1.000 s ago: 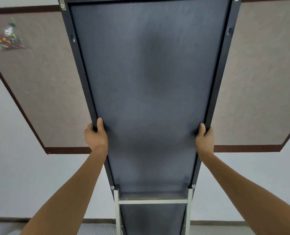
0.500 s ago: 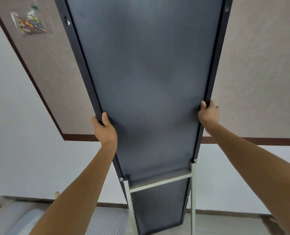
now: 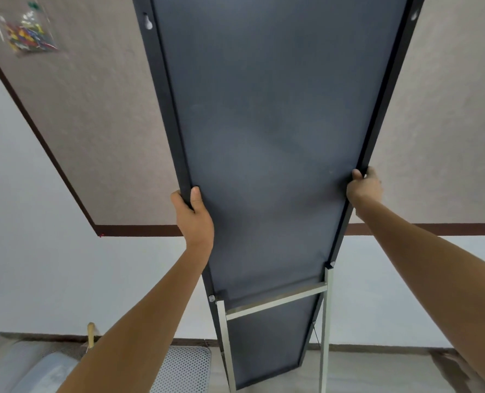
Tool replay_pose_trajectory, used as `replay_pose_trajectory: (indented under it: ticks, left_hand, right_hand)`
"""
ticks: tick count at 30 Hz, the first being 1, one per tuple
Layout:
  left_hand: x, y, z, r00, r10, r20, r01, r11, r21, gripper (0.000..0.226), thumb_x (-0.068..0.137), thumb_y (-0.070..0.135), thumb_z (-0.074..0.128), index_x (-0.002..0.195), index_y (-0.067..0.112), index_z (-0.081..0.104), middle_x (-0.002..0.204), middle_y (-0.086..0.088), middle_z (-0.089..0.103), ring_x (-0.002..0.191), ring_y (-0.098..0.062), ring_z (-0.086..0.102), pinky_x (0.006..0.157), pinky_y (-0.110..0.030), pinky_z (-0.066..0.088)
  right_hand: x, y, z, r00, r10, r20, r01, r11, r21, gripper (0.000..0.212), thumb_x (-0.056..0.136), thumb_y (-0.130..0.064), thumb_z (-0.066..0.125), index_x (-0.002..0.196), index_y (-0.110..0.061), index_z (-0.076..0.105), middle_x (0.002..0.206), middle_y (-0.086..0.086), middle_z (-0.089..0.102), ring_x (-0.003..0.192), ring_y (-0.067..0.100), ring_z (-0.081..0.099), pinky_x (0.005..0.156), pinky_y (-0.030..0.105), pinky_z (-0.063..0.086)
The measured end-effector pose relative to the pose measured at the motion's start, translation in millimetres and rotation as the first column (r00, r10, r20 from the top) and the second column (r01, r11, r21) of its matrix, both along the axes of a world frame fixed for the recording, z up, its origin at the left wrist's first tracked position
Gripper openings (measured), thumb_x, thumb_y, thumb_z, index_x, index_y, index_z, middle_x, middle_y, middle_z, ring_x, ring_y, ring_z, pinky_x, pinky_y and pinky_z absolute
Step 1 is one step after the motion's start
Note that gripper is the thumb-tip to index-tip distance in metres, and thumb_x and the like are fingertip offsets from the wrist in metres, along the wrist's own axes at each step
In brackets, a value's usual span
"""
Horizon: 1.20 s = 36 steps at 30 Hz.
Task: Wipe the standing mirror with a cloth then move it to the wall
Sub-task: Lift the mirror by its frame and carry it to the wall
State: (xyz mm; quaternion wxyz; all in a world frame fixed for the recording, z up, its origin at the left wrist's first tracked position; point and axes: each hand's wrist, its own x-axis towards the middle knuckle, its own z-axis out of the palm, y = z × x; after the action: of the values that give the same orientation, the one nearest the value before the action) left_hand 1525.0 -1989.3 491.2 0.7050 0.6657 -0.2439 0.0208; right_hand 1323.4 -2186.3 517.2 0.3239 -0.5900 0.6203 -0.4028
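Note:
The standing mirror fills the middle of the head view, seen from behind: a dark grey back panel in a black frame, with a pale metal stand hinged low on it. It leans a little to the left, its foot near the floor. My left hand grips the left frame edge, thumb on the back panel. My right hand grips the right frame edge, slightly higher. The glass side faces the wall and is hidden. No cloth is in view.
Right behind the mirror is a white wall with a large brown-framed pinboard holding a bag of coloured pins. On the floor at lower left stand a white perforated panel, a pale rounded container and a wooden handle.
The mirror has tilted and shifted left relative to the wall, its lower end swinging right. Both hands stay on the frame edges, the right one now higher than the left.

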Motion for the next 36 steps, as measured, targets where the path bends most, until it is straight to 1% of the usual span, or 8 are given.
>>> replay_pose_trajectory:
  ticks: [7,11,13,15,18,22,28,36]
  left_hand:
    - [-3,-11,7,1.000,0.001,0.017,-0.002,1.000,0.030,0.032,0.101,0.022,0.037,0.118,-0.004,0.043,0.102,-0.004,0.051,0.089,-0.016,0.049,0.072,-0.014,0.039]
    - [1,-20,8,0.999,-0.043,0.029,0.041,0.998,0.053,0.031,0.100,0.025,0.039,0.115,-0.001,0.046,0.103,-0.007,0.054,0.093,-0.022,0.053,0.084,-0.030,0.046]
    - [7,-26,11,0.999,-0.039,0.032,0.034,0.990,0.140,0.037,0.100,0.030,0.039,0.119,0.000,0.046,0.112,-0.014,0.054,0.103,-0.030,0.053,0.090,-0.040,0.045]
    - [13,-30,18,1.000,-0.006,0.019,-0.001,0.944,0.329,0.045,0.099,0.038,0.036,0.127,0.004,0.044,0.123,-0.019,0.047,0.112,-0.035,0.047,0.096,-0.048,0.040]
    - [26,-38,31,0.999,-0.006,-0.048,0.029,0.866,0.500,0.049,0.098,0.044,0.035,0.137,0.015,0.039,0.131,-0.020,0.037,0.118,-0.039,0.041,0.100,-0.048,0.034]
    - [48,-44,37,0.986,-0.049,-0.158,0.122,0.861,0.494,0.042,0.098,0.038,0.039,0.134,0.016,0.042,0.132,-0.019,0.039,0.112,-0.039,0.047,0.098,-0.042,0.040]
    - [75,-32,29,0.987,0.010,-0.159,0.068,0.877,0.475,0.033,0.099,0.032,0.041,0.122,0.009,0.048,0.125,-0.020,0.047,0.105,-0.040,0.052,0.093,-0.043,0.045]
    - [60,-31,24,0.990,0.066,-0.126,-0.002,0.892,0.453,0.035,0.100,0.030,0.039,0.129,0.012,0.046,0.128,-0.018,0.040,0.109,-0.041,0.049,0.087,-0.039,0.042]
  right_hand:
    - [-14,4,-3,0.998,-0.057,-0.001,0.057,0.998,-0.007,0.031,0.099,-0.023,0.033,0.121,-0.005,0.045,0.127,0.026,0.044,0.110,0.043,0.049,0.094,0.040,0.039]
    - [-26,11,-4,0.994,-0.107,0.001,0.107,0.994,-0.006,0.033,0.099,-0.023,0.032,0.125,-0.005,0.042,0.131,0.025,0.042,0.111,0.042,0.049,0.095,0.039,0.038]
    - [-31,16,-4,0.991,-0.136,-0.013,0.136,0.991,-0.007,0.035,0.100,-0.025,0.031,0.126,-0.004,0.041,0.131,0.025,0.041,0.112,0.042,0.048,0.096,0.039,0.036]
    - [-35,23,-5,0.987,-0.155,-0.035,0.155,0.988,-0.017,0.036,0.100,-0.026,0.031,0.126,-0.003,0.041,0.131,0.026,0.041,0.113,0.043,0.047,0.097,0.041,0.035]
    - [-35,34,-6,0.986,-0.165,-0.037,0.165,0.986,-0.021,0.037,0.100,-0.027,0.031,0.125,-0.003,0.040,0.131,0.025,0.040,0.111,0.044,0.048,0.095,0.043,0.037]
    - [-27,44,-8,0.987,-0.157,-0.036,0.156,0.987,-0.034,0.037,0.100,-0.028,0.032,0.125,-0.002,0.039,0.131,0.023,0.039,0.109,0.043,0.050,0.092,0.043,0.037]
    - [0,52,-9,0.991,-0.129,-0.042,0.127,0.990,-0.062,0.037,0.099,-0.029,0.033,0.124,-0.003,0.039,0.132,0.021,0.039,0.107,0.043,0.051,0.090,0.043,0.038]
    - [11,39,-1,0.987,-0.157,-0.044,0.155,0.987,-0.043,0.034,0.099,-0.022,0.033,0.125,-0.001,0.038,0.134,0.023,0.036,0.109,0.046,0.050,0.095,0.040,0.036]
